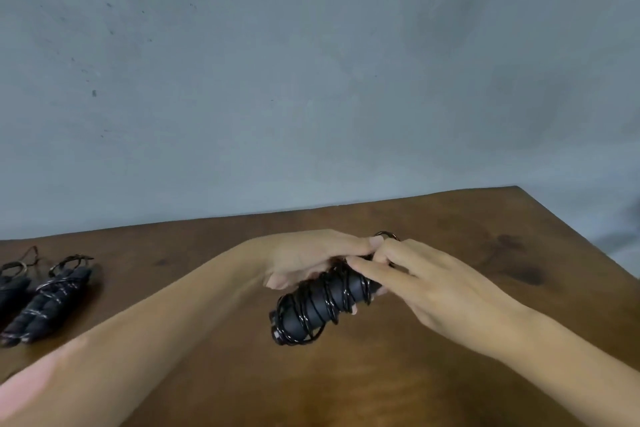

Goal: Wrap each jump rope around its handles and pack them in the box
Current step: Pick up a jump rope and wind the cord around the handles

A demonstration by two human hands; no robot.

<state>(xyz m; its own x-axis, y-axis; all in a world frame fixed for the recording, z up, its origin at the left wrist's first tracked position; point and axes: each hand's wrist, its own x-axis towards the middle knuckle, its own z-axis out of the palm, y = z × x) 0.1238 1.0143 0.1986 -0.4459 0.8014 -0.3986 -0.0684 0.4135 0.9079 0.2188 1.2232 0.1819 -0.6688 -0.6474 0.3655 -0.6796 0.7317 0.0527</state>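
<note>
Wrapped jump rope [322, 302], frame centre, above wooden table [450, 236]: gripped by left hand [304, 260], pinched by right hand [426, 281]; far end hidden. Left edge: two wrapped ropes [48, 298], possibly more, cut off.

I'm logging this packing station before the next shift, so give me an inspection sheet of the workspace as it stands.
Surface: brown wooden table, dark stains near its right edge.
Job's things: one wrapped jump rope held above the table; two wrapped jump ropes lying at the left edge; the box is not in view.
Clutter: nothing seen.
Grips: left hand holds the bundle's upper end; right hand pinches the cord there.
Cables: black cord coiled round the held handles, a small loop sticking out above the fingers.
Surroundings: grey scuffed wall behind the table.
</note>
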